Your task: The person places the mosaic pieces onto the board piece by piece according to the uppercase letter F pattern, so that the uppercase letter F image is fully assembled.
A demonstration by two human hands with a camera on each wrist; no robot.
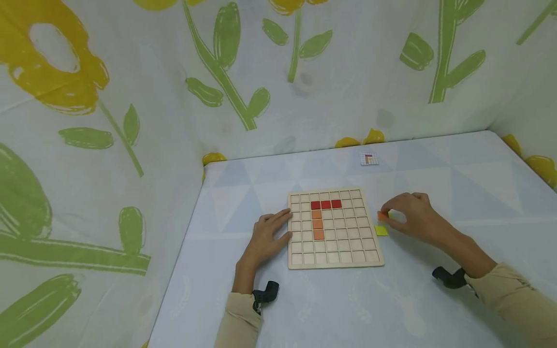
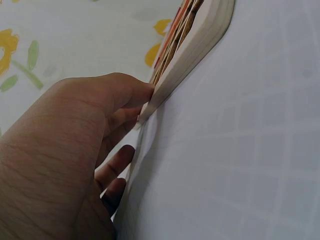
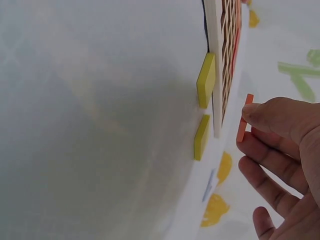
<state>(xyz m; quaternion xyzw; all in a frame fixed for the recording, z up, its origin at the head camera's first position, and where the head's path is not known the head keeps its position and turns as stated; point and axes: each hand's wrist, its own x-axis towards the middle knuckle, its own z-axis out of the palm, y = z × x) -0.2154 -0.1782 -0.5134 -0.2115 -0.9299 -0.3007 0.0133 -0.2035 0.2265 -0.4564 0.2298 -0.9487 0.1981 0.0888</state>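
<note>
A square wooden grid board (image 1: 348, 244) lies on the table, with a row of red tiles (image 1: 326, 204) and a column of orange tiles (image 1: 318, 224) below its left end. My left hand (image 1: 266, 238) rests at the board's left edge, thumb and fingers spread and touching it; the left wrist view shows the thumb on the rim. Right of the board, my right hand (image 1: 411, 217) pinches an orange tile (image 3: 245, 118) between thumb and fingers, raised off the table. Two yellow tiles lie by the board's right edge: a nearer one (image 1: 381, 231) and another (image 3: 201, 137) partly behind the hand in the head view.
A small card (image 1: 369, 158) printed with a coloured grid pattern lies behind the board, toward the back of the table. Cloth walls (image 1: 348, 96) with flowers and leaves rise at the back and sides. Black wrist straps (image 1: 449, 278) sit on both wrists.
</note>
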